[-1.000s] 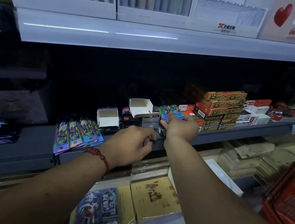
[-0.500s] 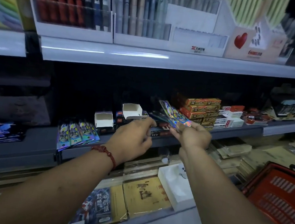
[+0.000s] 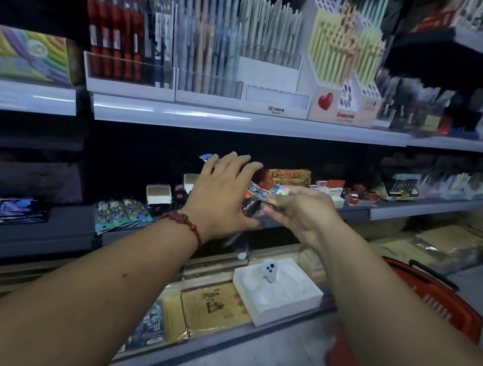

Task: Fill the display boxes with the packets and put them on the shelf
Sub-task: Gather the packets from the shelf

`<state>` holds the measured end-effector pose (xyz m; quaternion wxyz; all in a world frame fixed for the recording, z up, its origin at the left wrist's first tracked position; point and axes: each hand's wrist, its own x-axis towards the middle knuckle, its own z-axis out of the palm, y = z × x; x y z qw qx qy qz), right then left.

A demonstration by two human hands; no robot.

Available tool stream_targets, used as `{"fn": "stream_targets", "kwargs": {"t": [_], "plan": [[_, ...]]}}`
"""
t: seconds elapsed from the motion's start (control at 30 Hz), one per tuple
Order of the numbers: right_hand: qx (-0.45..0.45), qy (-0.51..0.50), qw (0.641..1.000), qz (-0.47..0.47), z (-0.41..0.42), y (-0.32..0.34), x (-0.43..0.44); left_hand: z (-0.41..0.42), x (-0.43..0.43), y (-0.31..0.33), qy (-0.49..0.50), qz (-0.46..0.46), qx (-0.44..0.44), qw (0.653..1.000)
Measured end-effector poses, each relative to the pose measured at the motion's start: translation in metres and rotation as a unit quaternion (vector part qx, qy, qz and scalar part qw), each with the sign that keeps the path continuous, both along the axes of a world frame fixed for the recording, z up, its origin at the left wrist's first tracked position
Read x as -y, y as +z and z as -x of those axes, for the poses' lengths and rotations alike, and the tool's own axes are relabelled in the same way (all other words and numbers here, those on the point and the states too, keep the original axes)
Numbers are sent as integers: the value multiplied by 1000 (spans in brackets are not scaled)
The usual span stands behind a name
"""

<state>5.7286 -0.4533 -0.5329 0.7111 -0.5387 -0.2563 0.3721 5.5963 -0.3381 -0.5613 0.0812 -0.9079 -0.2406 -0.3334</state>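
While pinched, packets (image 3: 272, 191) point L.

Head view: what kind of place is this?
Probably a stationery shop aisle: metal retail shelves, pen display stands packed full, and a red shopping basket on the floor. The right hand holds shiny packets.

Packets (image 3: 122, 214) on shelf (image 3: 55, 227), left of display box (image 3: 158, 195)
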Motion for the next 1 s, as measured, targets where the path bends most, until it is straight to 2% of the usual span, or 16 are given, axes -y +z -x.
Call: {"fn": "stream_targets", "kwargs": {"t": [0.1, 0.27, 0.33, 0.43, 0.5, 0.7, 0.77, 0.87, 1.0], "plan": [[8, 46, 999, 17, 21, 4, 4, 17, 7, 0, 22, 7, -38, 999], [11, 119, 992, 46, 51, 11, -6, 58, 2, -4, 40, 41, -52, 997], [19, 138, 988, 63, 62, 12, -13, 76, -4, -7, 26, 99, -50, 993], [17, 164, 984, 68, 79, 9, -27, 109, -22, -13, 0, 237, -16, 971], [9, 173, 983, 65, 88, 6, -38, 132, -36, -21, 10, 268, -27, 963], [7, 228, 970, 89, 128, -24, -87, 198, -66, -49, 75, 257, -78, 960], [6, 249, 963, 99, 143, -37, -106, 218, -74, -58, 99, 233, -85, 964], [9, 269, 955, 122, 165, -55, -133, 241, -88, -66, 139, 198, -139, 960], [-14, 285, 949, 135, 187, -74, -161, 252, -106, -74, 164, 218, -165, 948]]}}
